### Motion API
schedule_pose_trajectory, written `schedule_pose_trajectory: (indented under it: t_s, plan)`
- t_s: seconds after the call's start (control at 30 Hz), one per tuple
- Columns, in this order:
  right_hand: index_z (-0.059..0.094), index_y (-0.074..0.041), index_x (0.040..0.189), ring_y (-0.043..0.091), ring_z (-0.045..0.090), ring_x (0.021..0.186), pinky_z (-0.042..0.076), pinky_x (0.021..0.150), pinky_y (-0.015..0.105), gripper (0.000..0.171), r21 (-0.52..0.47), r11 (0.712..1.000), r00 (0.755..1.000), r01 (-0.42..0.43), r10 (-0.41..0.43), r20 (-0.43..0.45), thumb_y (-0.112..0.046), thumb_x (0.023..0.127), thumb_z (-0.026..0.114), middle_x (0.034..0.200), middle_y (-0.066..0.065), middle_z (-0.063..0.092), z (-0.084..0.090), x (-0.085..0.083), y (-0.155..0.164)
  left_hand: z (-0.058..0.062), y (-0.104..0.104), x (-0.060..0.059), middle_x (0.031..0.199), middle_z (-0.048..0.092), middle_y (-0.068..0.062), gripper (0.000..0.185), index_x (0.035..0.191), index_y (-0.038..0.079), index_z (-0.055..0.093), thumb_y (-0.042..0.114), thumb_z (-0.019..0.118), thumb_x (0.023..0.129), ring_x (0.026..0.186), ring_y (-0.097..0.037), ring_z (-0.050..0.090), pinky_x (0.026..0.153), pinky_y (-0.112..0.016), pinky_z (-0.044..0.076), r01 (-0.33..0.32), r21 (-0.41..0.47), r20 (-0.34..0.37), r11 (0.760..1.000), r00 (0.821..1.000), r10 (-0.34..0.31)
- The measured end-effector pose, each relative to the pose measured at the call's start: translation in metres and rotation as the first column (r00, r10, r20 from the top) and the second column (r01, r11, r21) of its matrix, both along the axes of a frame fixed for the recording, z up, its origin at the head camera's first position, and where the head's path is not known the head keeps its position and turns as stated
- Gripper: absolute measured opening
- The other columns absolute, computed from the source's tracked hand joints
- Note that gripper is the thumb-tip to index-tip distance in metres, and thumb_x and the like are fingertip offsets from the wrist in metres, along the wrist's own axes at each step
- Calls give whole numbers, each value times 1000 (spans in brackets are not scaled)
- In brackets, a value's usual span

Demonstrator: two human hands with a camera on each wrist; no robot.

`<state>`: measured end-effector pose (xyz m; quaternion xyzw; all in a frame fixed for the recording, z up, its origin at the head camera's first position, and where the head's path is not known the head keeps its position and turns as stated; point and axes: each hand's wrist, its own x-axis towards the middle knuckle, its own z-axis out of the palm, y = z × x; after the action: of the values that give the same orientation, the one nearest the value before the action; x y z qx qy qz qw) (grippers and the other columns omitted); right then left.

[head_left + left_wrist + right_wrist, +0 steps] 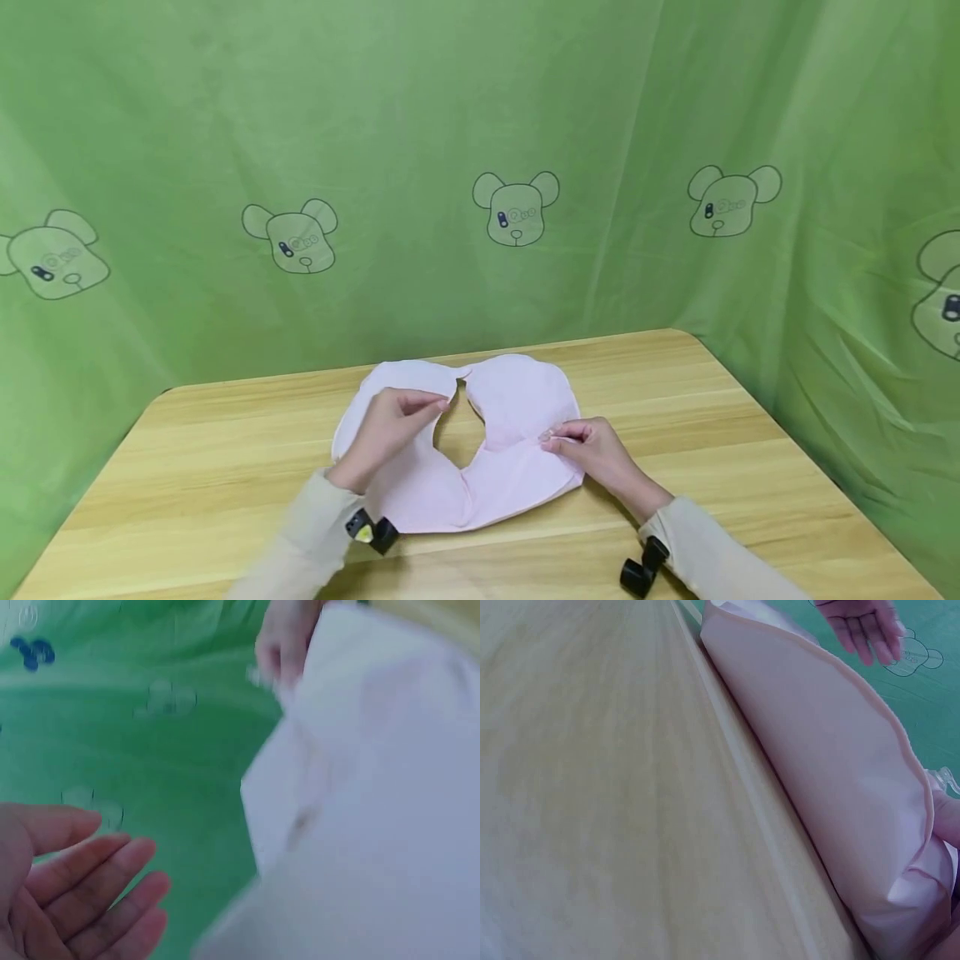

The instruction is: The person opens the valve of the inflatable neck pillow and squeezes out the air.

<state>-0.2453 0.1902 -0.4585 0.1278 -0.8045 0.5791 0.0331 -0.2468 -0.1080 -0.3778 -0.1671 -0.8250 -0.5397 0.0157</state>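
A pale pink inflatable neck pillow [525, 392] lies puffed up on the wooden table, its round opening in the middle. At its right side my right hand [588, 446] pinches a small clear valve [946, 780] between thumb and fingers. My left hand [393, 429] is over the pillow's left half in the head view, its fingertips near the opening. In the left wrist view the left hand [90, 892] has loosely straight fingers and nothing in them. Seen from the right wrist, the pillow's seamed edge [817, 750] stands up from the tabletop.
The light wooden table [225, 450] has rounded far corners. Green cloth [420, 100] printed with bear heads hangs behind it and along the right side. Each sleeve carries a small black wrist camera, such as the one on the right [643, 567].
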Motion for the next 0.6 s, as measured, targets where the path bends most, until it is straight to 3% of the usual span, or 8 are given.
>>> schedule_pose_trajectory:
  t_s: [0.13, 0.33, 0.43, 0.6]
  plan:
    - [72, 6, 84, 3, 59, 73, 49, 65, 17, 13, 4, 1000, 1000, -3, 3, 20, -6, 79, 73, 82, 7, 70, 2, 0, -1, 1, -31, -13, 105, 71, -8, 24, 106, 3, 70, 18, 67, 88, 101, -19, 64, 93, -37, 47, -27, -53, 3, 998, 1000, 27]
    - [71, 9, 82, 1, 57, 72, 48, 65, 17, 14, 4, 1000, 1000, -15, 14, 27, -5, 80, 73, 80, 7, 69, 3, 1, 0, -5, -65, -35, 110, 69, -10, 26, 108, 6, 71, 22, 68, 86, 88, -17, 65, 80, -29, 51, -29, -128, -33, 991, 999, 25]
    - [71, 8, 80, 2, 57, 70, 48, 64, 17, 13, 0, 1000, 1000, -18, 18, 14, -4, 79, 74, 78, 4, 69, 2, 1, 2, -9, -76, -44, 119, 65, -9, 31, 114, 10, 69, 24, 70, 86, 102, -23, 63, 92, -40, 48, 13, -147, -65, 989, 998, -23]
    - [71, 6, 78, 3, 58, 70, 48, 63, 17, 11, 0, 1000, 1000, -23, 23, 5, -5, 79, 74, 75, -2, 68, 0, -1, 1, -18, -89, -53, 137, 52, -8, 50, 131, 17, 56, 27, 71, 84, 129, -32, 42, 107, -58, 26, 102, -217, -132, 971, 982, -133]
